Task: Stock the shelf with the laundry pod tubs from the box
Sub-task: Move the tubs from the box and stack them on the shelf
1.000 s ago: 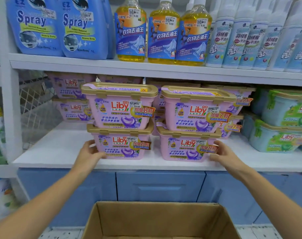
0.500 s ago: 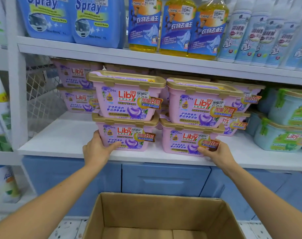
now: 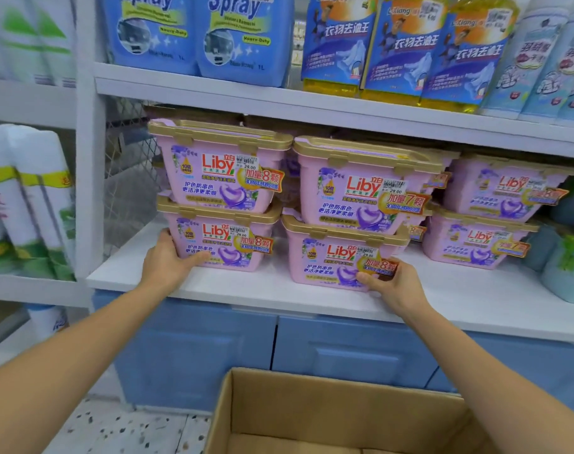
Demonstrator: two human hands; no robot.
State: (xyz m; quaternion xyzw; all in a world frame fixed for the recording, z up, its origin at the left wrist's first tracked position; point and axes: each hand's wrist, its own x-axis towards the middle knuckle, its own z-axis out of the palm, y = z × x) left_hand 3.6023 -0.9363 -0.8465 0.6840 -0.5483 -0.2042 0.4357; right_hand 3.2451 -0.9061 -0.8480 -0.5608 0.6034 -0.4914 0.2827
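Shelf point(image 3: 279, 286): white; tubs point(image 3: 220, 165) stacked two high.
Left grip point(image 3: 167, 260): curled round corner of lower left tub point(image 3: 220, 244).
Right grip point(image 3: 390, 283): pinches corner of lower right tub point(image 3: 331, 260).
Tip: push both stacks squarely, low, lest tops slide.

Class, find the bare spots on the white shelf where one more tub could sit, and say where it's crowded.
Bare shelf between the mesh side and the left stack; a front strip before the right stack. Crowded: the slim gap beside the middle stack.
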